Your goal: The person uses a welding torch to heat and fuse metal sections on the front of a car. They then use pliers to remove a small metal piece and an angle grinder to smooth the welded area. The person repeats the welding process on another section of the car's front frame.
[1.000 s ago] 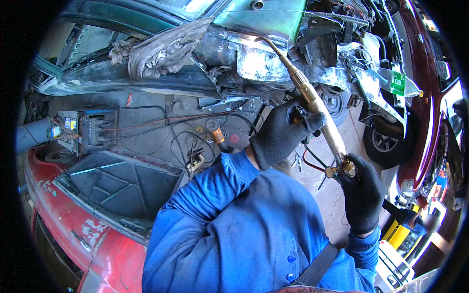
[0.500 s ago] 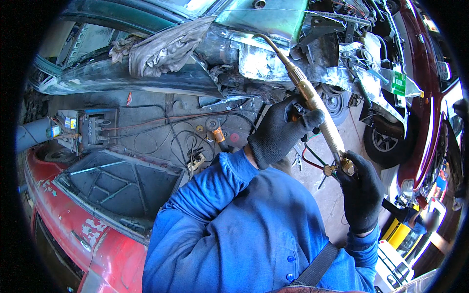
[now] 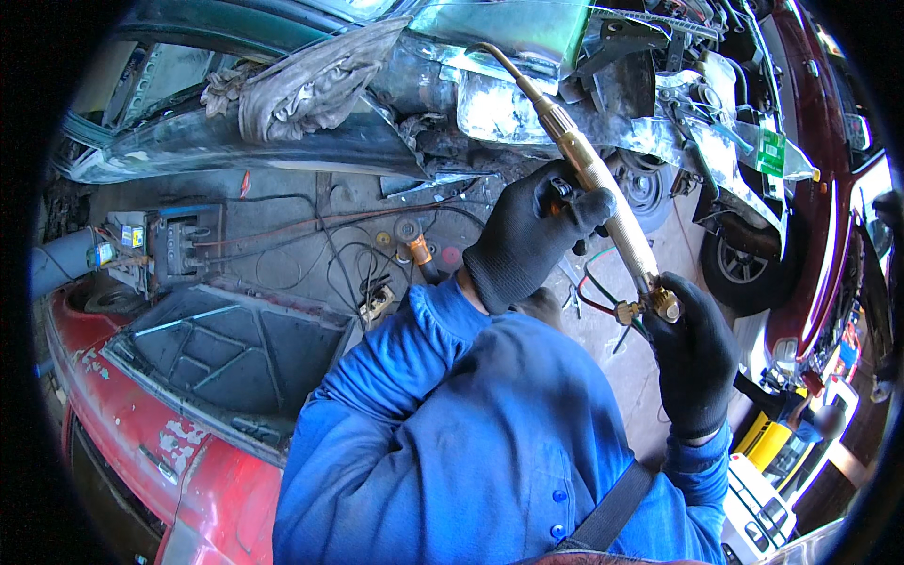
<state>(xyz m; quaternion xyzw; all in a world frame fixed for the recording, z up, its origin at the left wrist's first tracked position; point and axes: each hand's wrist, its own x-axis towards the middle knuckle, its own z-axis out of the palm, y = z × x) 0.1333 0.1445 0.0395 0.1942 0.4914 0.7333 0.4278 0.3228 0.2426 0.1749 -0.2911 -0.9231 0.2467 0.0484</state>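
Observation:
A brass gas torch (image 3: pixel 603 193) slants across the view, its thin bent nozzle pointing to the upper left. My left hand (image 3: pixel 537 226), in a black knit glove, is closed around the torch's body, and a small dark object with a bit of orange shows among its fingers, too hidden to name. At the lower end, my right hand (image 3: pixel 697 353), also gloved, has its fingers closed on a brass valve knob (image 3: pixel 665 305). Beside it sits a second valve knob (image 3: pixel 625 312), with red and green hoses (image 3: pixel 595 303) running nearby. The nozzle tip shows no visible flame.
Ahead lies a stripped car body (image 3: pixel 508 113) with a grey rag (image 3: pixel 311 80) draped over it. An orange angle grinder (image 3: pixel 416 247) and cables lie on the floor. A detached panel (image 3: pixel 235 353) leans by a red car (image 3: pixel 226 499). Another person (image 3: pixel 810 421) is far right.
The torch has shifted slightly left and up with both my hands. My grip looks the same, and the surroundings have shifted a little in the view.

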